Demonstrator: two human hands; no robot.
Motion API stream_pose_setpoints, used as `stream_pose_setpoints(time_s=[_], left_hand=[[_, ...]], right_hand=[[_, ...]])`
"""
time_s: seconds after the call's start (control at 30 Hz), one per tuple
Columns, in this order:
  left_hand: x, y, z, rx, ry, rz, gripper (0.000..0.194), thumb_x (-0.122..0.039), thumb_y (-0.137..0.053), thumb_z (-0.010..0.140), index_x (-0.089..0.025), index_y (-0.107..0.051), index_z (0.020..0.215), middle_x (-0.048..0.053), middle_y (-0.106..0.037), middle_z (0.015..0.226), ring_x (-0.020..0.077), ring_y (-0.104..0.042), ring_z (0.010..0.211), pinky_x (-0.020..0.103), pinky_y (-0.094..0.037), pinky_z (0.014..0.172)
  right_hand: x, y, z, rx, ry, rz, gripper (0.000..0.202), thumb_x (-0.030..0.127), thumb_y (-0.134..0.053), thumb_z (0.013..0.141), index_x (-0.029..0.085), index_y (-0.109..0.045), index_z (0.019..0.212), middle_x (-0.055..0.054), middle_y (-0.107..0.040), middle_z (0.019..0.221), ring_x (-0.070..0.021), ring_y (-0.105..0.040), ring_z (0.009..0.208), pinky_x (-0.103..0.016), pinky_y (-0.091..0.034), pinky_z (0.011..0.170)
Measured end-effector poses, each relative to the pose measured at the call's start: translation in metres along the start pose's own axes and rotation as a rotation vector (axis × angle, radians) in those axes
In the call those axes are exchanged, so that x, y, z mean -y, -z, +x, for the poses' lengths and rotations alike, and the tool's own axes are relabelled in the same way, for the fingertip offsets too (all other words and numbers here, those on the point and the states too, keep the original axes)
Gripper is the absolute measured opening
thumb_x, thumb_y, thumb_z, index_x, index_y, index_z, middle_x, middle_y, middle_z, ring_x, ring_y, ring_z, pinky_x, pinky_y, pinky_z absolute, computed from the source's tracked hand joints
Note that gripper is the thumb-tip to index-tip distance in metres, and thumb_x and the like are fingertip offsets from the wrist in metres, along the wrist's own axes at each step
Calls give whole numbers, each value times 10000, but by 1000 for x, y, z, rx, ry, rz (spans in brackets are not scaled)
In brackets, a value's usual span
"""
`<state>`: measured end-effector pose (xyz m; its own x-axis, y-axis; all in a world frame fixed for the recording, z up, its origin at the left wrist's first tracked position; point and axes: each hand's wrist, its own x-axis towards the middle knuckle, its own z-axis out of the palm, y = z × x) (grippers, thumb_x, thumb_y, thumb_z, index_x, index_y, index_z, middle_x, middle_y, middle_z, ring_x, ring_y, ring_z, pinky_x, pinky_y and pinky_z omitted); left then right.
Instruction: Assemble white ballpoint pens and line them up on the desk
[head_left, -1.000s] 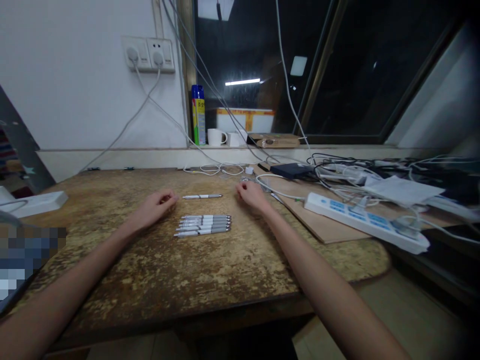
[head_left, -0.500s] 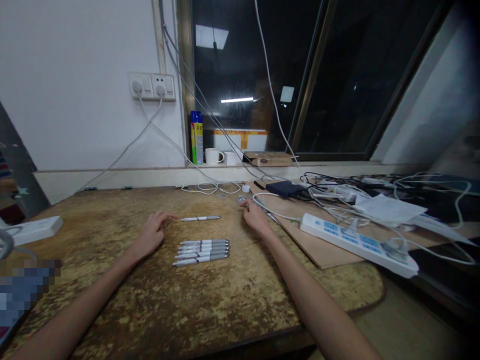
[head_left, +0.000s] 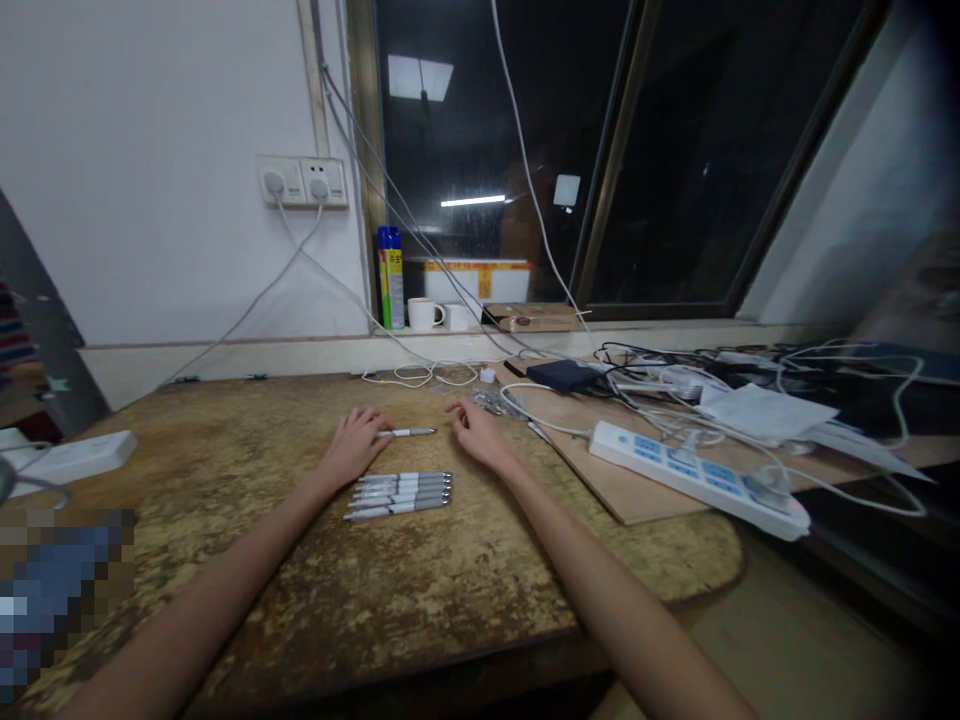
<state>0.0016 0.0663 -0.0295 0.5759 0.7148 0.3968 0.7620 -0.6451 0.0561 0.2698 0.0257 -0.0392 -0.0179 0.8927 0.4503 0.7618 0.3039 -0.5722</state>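
Observation:
A single white-and-grey pen (head_left: 412, 432) lies crosswise on the worn wooden table. My left hand (head_left: 355, 445) rests at its left end, fingers spread, the fingertips touching or covering the tip. To the right of the pen is my right hand (head_left: 474, 428), its index finger stretched out toward the pen and its other fingers curled; nothing shows in it. Nearer to me, several similar pens (head_left: 401, 494) lie side by side in a row, their clicker ends to the right. Just behind my right hand sits a small heap of clear or metallic bits (head_left: 496, 403), too small to make out.
On the right, a power strip (head_left: 697, 480) and tangled cables lie over a brown board (head_left: 600, 480). A dark blue box (head_left: 564, 375) sits at the back. Another white strip (head_left: 82, 458) is at the left. A mug (head_left: 424, 313) and spray can (head_left: 391, 280) stand on the sill.
My left hand has moved right onto the left end of the single pen. My right hand has moved left, away from the heap of small bits, toward the pen. The view has shifted slightly.

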Motion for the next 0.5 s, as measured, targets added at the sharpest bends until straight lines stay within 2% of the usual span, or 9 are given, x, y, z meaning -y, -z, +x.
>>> stream_pose_setpoints(time_s=[0.1,0.23,0.37,0.5], left_hand=[[-5,1,2,-32,25,32,258,-362,-445,1044,-203,-645,1082,117,-650,1170,303,-532,1118,457,-398,968],[-20,21,-1,-138,-61,46,269,-345,-373,1078,-216,-598,1149,108,-654,1182,286,-537,1106,438,-383,962],[-44,42,0,-144,-169,132,307,-382,-338,1092,-208,-587,1138,107,-662,1149,285,-544,1083,415,-387,934],[-57,49,-1,-135,-210,228,297,-336,-336,1090,-196,-598,1101,121,-677,1096,294,-559,1048,419,-393,905]], right_hand=[[7,-5,-4,-1,113,-82,305,146,-532,900,171,-646,1183,-104,-649,1142,-238,-566,1107,-354,-419,1013],[16,-6,-10,-4,228,-198,388,265,-613,930,177,-596,1306,-143,-587,1294,-290,-487,1225,-415,-380,1082],[25,-5,-13,82,311,-268,288,265,-488,1020,175,-605,1266,-153,-639,1256,-290,-527,1200,-406,-403,1044],[30,-4,-15,163,297,-288,283,186,-399,1035,148,-649,1162,-158,-722,1115,-267,-640,1047,-345,-450,918]])
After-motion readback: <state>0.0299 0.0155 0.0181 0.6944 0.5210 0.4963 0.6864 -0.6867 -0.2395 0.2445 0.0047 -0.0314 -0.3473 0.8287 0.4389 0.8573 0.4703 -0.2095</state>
